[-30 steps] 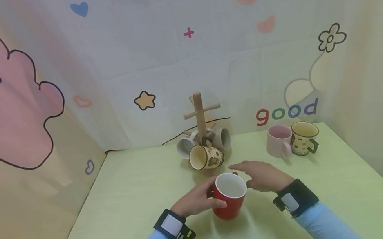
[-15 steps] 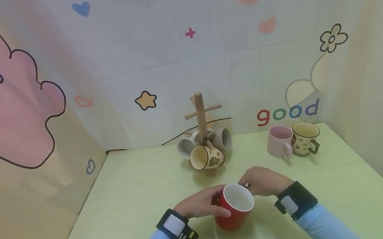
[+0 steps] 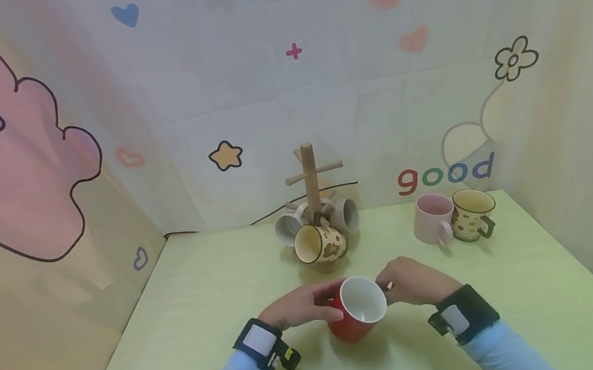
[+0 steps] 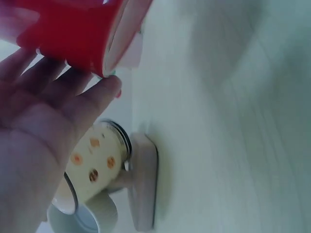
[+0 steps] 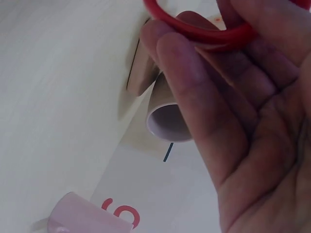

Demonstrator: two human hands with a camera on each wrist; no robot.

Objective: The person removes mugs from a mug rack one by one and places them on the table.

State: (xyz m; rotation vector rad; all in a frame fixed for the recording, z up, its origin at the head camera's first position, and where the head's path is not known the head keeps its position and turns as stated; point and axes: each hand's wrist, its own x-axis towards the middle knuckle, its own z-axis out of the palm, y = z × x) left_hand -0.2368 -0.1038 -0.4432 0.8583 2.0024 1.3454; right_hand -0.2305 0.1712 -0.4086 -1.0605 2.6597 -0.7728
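Note:
A red mug [image 3: 347,327] with a white inside tilts in front of me, its base apart from the table in the left wrist view. My left hand [image 3: 300,305] holds its left side, thumb in front and fingers behind. At its right side, my right hand [image 3: 417,281] pinches the red handle [image 5: 228,40], as the right wrist view shows. Just beyond the hands stands a wooden mug tree [image 3: 310,178]. On its lower pegs hang a cream patterned mug [image 3: 334,243], mouth facing left, and two pale mugs, one left [image 3: 284,230] and one right [image 3: 347,216].
Upright at the back right of the light green table [image 3: 204,293] are a pink mug [image 3: 428,223] and a cream spotted mug [image 3: 466,225], side by side. A printed cloth [image 3: 242,93] rises behind the table's far edge. The tree's upper pegs [image 3: 330,166] are bare.
My right hand has come down to the mug's right side and taken the handle. The red mug first shifted toward me, then slightly back and left, its mouth tipping rightward.

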